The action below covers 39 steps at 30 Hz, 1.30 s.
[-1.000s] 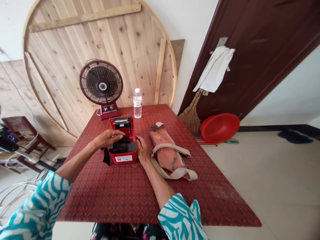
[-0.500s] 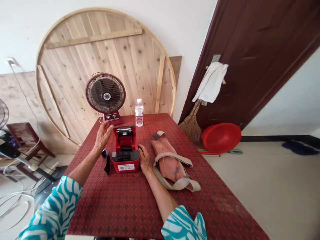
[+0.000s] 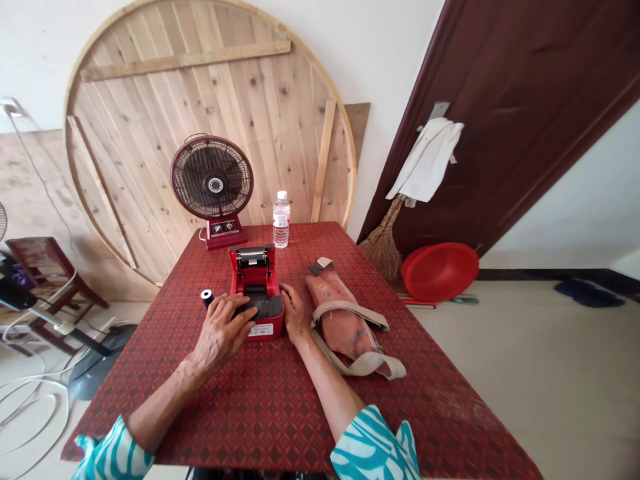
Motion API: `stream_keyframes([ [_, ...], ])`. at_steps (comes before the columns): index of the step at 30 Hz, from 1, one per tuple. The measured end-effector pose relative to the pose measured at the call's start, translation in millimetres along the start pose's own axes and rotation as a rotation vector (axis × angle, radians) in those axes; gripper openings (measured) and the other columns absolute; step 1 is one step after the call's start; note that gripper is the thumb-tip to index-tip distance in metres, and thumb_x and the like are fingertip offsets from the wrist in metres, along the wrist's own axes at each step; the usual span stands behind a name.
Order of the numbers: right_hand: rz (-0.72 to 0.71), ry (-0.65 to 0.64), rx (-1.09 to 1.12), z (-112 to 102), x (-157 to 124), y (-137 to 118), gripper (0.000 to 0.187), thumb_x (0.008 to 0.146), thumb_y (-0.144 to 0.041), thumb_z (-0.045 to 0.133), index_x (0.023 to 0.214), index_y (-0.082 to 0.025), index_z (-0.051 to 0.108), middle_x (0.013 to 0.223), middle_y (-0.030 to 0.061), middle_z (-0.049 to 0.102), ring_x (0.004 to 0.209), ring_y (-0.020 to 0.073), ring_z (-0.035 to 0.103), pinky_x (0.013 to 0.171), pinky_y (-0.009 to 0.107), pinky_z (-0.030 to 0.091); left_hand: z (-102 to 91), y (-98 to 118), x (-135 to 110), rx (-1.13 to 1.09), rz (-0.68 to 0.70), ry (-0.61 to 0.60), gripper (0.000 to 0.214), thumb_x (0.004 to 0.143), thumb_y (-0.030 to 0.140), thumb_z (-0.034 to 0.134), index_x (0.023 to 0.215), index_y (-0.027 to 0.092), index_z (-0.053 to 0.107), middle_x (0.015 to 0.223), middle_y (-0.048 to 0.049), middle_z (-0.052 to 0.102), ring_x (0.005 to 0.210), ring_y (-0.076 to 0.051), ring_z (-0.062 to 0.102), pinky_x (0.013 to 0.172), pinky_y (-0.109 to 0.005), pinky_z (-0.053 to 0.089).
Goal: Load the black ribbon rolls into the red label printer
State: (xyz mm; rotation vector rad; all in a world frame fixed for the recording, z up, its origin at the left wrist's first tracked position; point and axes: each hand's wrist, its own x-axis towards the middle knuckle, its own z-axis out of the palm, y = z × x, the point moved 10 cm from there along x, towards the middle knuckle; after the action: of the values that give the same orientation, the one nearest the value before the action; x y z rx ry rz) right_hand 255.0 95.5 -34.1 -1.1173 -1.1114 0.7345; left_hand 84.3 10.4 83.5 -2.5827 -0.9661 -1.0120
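A small red printer (image 3: 259, 293) with its lid raised sits on the red patterned table (image 3: 280, 400). My left hand (image 3: 223, 330) rests on the printer's near left corner, fingers curved against the black top. My right hand (image 3: 293, 313) presses flat against the printer's right side. A small black roll with a white core (image 3: 207, 297) lies on the table just left of the printer, beside my left hand.
A worn orange bag with beige straps (image 3: 345, 323) lies right of the printer. A red desk fan (image 3: 213, 183) and a water bottle (image 3: 281, 220) stand at the table's far end. A red basin (image 3: 440, 272) and a broom (image 3: 383, 240) are by the door.
My left hand came down from near the fan's base onto the printer's near left corner. The right hand stayed against the printer's side. The small black roll is now in view on the table.
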Motion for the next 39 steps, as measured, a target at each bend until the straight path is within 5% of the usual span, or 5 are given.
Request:
stream_keyframes([
  [12,-0.09,0.056,0.137,27,98,-48,0.044,0.089,-0.048,0.039,0.116,-0.02,0.058,0.122,0.0073,0.062,0.114,0.02,0.057,0.1,0.04,0.042,2.7,9,-10,0.008,0.038,0.067,0.028,0.089,0.021,0.052,0.116,0.021,0.059,0.113,-0.01,0.068,0.113,-0.024,0.059,0.102,-0.047,0.039],
  [18,-0.223,-0.029,0.019,16,49,-84,0.041,0.094,-0.046,0.035,0.116,-0.021,0.059,0.1,0.0046,0.07,0.109,0.02,0.059,0.106,0.041,0.036,1.2,6,-12,-0.013,-0.017,0.068,0.025,0.088,0.024,0.053,0.111,0.022,0.062,0.119,-0.0117,0.064,0.12,-0.026,0.054,0.103,-0.049,0.039],
  [24,-0.29,-0.109,-0.098,6,-5,-89,0.039,0.097,-0.041,0.032,0.102,-0.023,0.066,0.12,0.0051,0.065,0.118,0.0197,0.055,0.106,0.039,0.036,-4.3,-2,-17,-0.017,-0.088,0.116,0.023,0.084,0.031,0.06,0.105,0.024,0.065,0.143,-0.0132,0.043,0.138,-0.033,0.03,0.105,-0.055,0.033],
  [31,-0.33,-0.119,-0.175,9,-15,-85,0.041,0.099,-0.04,0.028,0.113,-0.024,0.063,0.122,0.0049,0.063,0.12,0.0191,0.053,0.105,0.038,0.037,4.8,-30,-21,-0.039,-0.173,0.062,0.06,0.087,0.045,0.053,0.137,0.014,0.041,0.139,-0.0188,0.048,0.136,-0.031,0.036,0.11,-0.05,0.024],
  [39,-0.371,-0.13,-0.207,8,-20,-86,0.047,0.099,-0.04,0.024,0.113,-0.021,0.064,0.123,0.0075,0.062,0.122,0.0193,0.052,0.108,0.039,0.036,5.2,-35,-16,0.018,-0.199,0.013,0.048,0.083,0.047,0.058,0.122,0.018,0.056,0.124,-0.0118,0.062,0.127,-0.03,0.045,0.112,-0.05,0.018],
])
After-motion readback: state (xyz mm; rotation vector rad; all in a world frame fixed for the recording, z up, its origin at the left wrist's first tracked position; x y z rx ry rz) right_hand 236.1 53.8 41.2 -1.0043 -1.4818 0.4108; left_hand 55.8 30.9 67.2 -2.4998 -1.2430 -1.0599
